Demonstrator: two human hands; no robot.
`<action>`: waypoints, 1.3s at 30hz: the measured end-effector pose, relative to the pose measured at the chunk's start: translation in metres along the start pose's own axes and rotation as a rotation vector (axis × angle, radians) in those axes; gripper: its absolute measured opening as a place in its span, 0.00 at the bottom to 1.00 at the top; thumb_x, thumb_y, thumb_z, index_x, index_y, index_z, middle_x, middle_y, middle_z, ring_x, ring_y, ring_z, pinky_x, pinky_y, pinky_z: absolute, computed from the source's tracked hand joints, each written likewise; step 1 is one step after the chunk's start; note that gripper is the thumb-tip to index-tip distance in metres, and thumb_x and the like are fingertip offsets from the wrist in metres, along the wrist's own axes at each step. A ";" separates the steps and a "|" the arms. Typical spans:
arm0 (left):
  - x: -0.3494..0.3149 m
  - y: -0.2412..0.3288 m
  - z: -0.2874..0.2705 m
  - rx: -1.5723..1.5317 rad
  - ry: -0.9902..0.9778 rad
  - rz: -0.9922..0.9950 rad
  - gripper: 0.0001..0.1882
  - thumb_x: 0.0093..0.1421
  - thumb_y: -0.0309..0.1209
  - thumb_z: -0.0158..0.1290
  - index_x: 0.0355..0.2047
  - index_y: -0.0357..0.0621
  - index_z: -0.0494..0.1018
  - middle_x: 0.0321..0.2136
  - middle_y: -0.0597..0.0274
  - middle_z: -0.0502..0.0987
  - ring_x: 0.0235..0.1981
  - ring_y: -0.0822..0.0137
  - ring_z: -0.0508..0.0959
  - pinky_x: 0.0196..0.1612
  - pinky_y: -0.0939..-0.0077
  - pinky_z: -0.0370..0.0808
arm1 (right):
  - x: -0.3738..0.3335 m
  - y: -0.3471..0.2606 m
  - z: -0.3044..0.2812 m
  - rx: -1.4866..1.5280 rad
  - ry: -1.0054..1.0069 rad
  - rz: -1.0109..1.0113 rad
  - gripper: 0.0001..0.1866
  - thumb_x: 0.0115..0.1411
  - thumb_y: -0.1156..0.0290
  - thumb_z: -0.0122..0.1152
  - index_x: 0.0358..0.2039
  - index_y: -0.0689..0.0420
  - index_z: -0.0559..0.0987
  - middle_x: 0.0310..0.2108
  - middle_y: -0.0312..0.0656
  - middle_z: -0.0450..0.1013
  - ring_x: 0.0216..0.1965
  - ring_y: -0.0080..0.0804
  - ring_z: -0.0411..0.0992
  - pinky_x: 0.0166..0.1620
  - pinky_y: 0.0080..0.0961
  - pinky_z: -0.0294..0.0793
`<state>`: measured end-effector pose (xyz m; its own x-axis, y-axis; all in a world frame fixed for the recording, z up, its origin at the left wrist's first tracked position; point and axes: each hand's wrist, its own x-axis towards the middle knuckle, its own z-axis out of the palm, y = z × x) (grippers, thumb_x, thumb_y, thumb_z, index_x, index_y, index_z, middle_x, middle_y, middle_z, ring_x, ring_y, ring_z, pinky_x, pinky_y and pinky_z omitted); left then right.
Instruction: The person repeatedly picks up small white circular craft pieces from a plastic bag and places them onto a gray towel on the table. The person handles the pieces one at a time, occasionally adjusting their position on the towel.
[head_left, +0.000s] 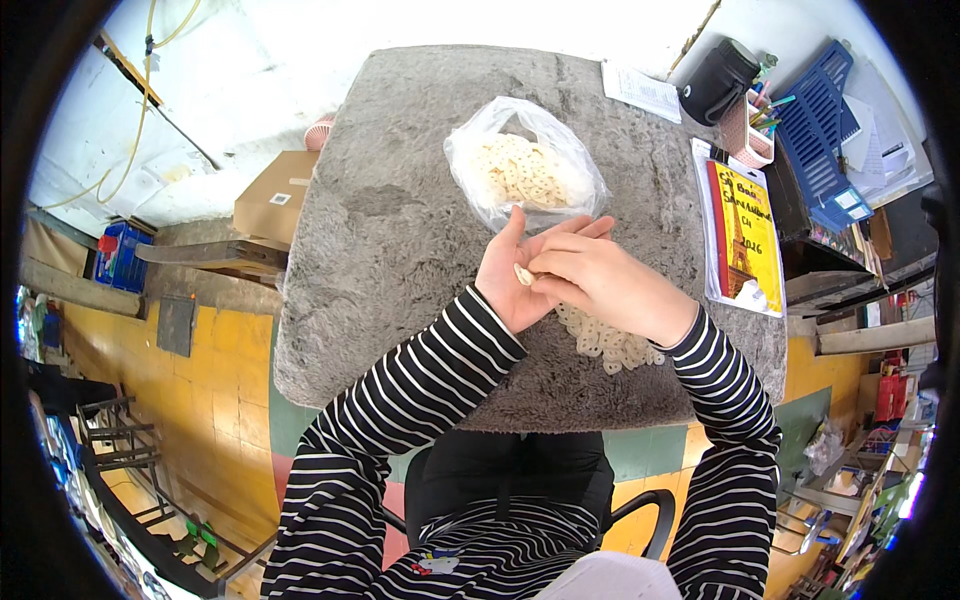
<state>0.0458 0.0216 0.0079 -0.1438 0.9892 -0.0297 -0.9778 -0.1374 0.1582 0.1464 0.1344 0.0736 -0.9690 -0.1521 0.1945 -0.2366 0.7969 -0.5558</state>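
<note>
My left hand [505, 270] is turned palm up above the grey plush-covered table [380, 220], its fingers stretched out and partly hidden behind the other hand. Over that palm, my right hand [600, 285] pinches a small flat cream-coloured piece [523, 274] at its fingertips. Partly under my right hand and wrist lies a pile of similar flat pieces [612, 345], several of them showing small holes. Just beyond both hands stands a clear plastic bag [578, 135], open at the top, with many small cream pieces [520, 168] inside.
To the right lie a yellow-and-red booklet [745, 235] in a clear sleeve and, farther back, white paper [640, 92]. A black cylindrical container [720, 80], a pink pen basket [745, 135] and a blue rack [815, 130] stand at the back right. A cardboard box [272, 198] is left of the table.
</note>
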 end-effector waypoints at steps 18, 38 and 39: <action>0.002 0.002 0.005 -0.178 -0.110 -0.009 0.37 0.73 0.56 0.24 0.65 0.36 0.56 0.63 0.45 0.65 0.64 0.52 0.67 0.70 0.55 0.59 | 0.050 0.017 -0.051 -0.044 0.256 0.140 0.21 0.56 0.78 0.63 0.53 0.62 0.77 0.45 0.49 0.76 0.35 0.37 0.76 0.38 0.26 0.76; -0.004 0.045 0.002 0.289 0.046 0.361 0.22 0.73 0.33 0.38 0.63 0.34 0.62 0.62 0.47 0.67 0.63 0.57 0.68 0.66 0.63 0.66 | 0.055 0.023 -0.042 0.305 0.394 0.215 0.12 0.61 0.73 0.63 0.46 0.61 0.79 0.34 0.43 0.79 0.35 0.30 0.79 0.40 0.24 0.78; -0.006 0.050 0.006 0.358 0.127 0.420 0.23 0.72 0.29 0.38 0.64 0.34 0.60 0.64 0.46 0.65 0.65 0.56 0.66 0.68 0.63 0.64 | 0.056 0.029 -0.045 0.211 0.453 0.240 0.13 0.62 0.72 0.63 0.46 0.62 0.80 0.33 0.44 0.80 0.34 0.32 0.80 0.39 0.26 0.79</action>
<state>-0.0010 0.0092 0.0215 -0.5481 0.8364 -0.0073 -0.7231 -0.4694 0.5067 0.0880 0.1756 0.1052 -0.8813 0.3232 0.3448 -0.0669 0.6370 -0.7680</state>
